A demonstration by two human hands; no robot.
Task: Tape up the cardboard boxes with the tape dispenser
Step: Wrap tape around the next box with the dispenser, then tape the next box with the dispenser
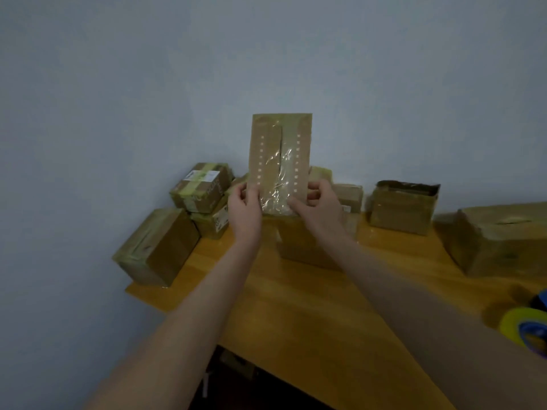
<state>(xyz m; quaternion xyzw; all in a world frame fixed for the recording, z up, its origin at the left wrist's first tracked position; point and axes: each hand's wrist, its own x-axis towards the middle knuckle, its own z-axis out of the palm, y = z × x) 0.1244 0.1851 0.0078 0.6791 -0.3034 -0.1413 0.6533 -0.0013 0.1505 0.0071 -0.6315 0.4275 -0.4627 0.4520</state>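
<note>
My left hand (244, 204), right hand (321, 202) grip tall brown cardboard box (281, 143) at lower edges, fingers curled, box upright over wooden table (310, 306). Seam taped; probably checking. Next: set down, reach yellow-blue tape dispenser (525, 329), far right.

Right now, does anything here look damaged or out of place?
Yes. The clear tape on the upright box is wrinkled and bubbled, and the corner box hangs over the table edge.

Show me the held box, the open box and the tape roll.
held box (278, 149): head view, taped front face.
open box (399, 214): head view, front wall.
tape roll (509, 322): head view, yellow outer rim.
</note>
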